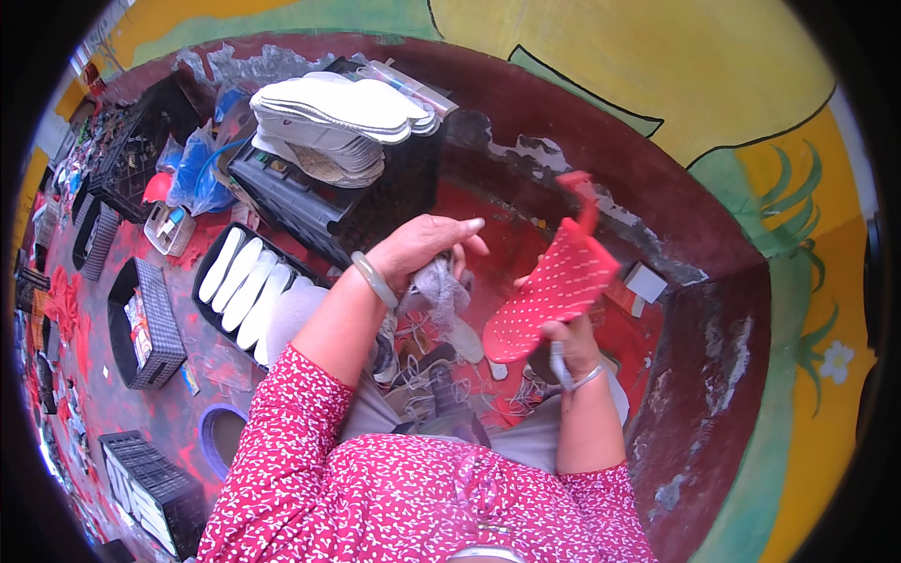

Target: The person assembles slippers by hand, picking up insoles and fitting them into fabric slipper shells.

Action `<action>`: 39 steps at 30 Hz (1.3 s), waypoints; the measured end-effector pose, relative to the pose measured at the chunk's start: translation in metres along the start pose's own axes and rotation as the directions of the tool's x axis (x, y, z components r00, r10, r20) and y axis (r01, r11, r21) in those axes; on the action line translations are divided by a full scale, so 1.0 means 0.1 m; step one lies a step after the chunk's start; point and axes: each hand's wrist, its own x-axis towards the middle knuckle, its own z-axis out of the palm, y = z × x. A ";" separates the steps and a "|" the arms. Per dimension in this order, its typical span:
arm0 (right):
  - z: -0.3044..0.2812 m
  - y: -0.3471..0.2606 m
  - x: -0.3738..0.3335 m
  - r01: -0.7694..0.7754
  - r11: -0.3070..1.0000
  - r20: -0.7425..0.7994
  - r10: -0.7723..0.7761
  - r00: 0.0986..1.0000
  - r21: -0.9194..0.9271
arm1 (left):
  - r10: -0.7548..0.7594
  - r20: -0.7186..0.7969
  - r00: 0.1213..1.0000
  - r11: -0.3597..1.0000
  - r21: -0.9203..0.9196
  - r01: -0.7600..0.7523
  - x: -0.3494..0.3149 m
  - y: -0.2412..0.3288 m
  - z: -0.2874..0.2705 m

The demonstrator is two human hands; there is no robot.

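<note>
My right hand [574,345] grips a red insole [554,293] dotted with rows of white, holding it tilted up in front of my lap. A red strip [584,195] sticks up at the insole's far end. To its left, my left hand [422,251] is closed around a crumpled grey cloth [437,291], thumb stretched toward the insole without touching it. Part of the cloth hangs below the fingers. Tangled laces or cords [413,342] and a pale sole-shaped piece [464,340] lie beneath my hands.
A stack of white soles [328,105] tops a black crate [298,202]. Beside it, a black basket [208,298] holds several white soles. Further left are a grey woven basket [161,328], blue plastic bags [199,174] and a round tub [214,427]. A painted wall [619,141] curves ahead.
</note>
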 end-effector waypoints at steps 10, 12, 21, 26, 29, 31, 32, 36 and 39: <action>-0.04 -0.19 0.00 0.164 0.894 -0.032 -0.166 0.986 0.417 | -0.107 0.426 0.899 0.990 -0.034 0.133 0.05 -0.39 0.33; -0.05 -0.13 0.00 0.133 0.906 -0.057 -0.121 0.991 0.401 | -0.076 0.430 0.899 0.985 -0.110 0.136 0.03 -0.43 0.52; -0.75 -0.37 -0.52 -0.142 0.974 -0.305 0.190 0.933 0.174 | 0.019 0.093 0.996 0.968 -0.252 0.005 0.08 -0.30 0.18; -0.44 -1.14 -1.03 -0.118 0.950 -0.463 -0.031 0.886 -0.290 | 0.096 0.133 0.986 0.983 -0.170 -0.073 0.07 -0.26 0.29; -0.34 -1.35 -1.04 -0.066 0.815 -0.437 -0.239 0.867 -0.576 | 0.115 0.237 0.965 0.986 -0.142 -0.082 0.03 -0.32 0.39; -0.20 -1.33 -1.09 -0.094 0.814 -0.423 -0.196 0.885 -0.574 | 0.100 0.246 0.964 0.990 -0.118 -0.073 -0.06 -0.32 0.45; -0.12 -1.31 -1.15 -0.153 0.793 -0.423 -0.142 0.895 -0.590 | 0.094 0.247 0.965 0.992 -0.106 -0.069 -0.09 -0.31 0.47; 0.09 -0.46 -1.55 -0.167 0.141 -0.204 -0.319 0.926 -0.976 | 0.095 0.270 0.958 0.995 -0.047 -0.085 -0.19 -0.31 0.50; 0.15 0.30 -2.07 0.006 -0.089 0.013 -0.078 0.997 -0.996 | 0.091 0.293 0.952 0.995 -0.058 -0.077 -0.24 -0.33 0.59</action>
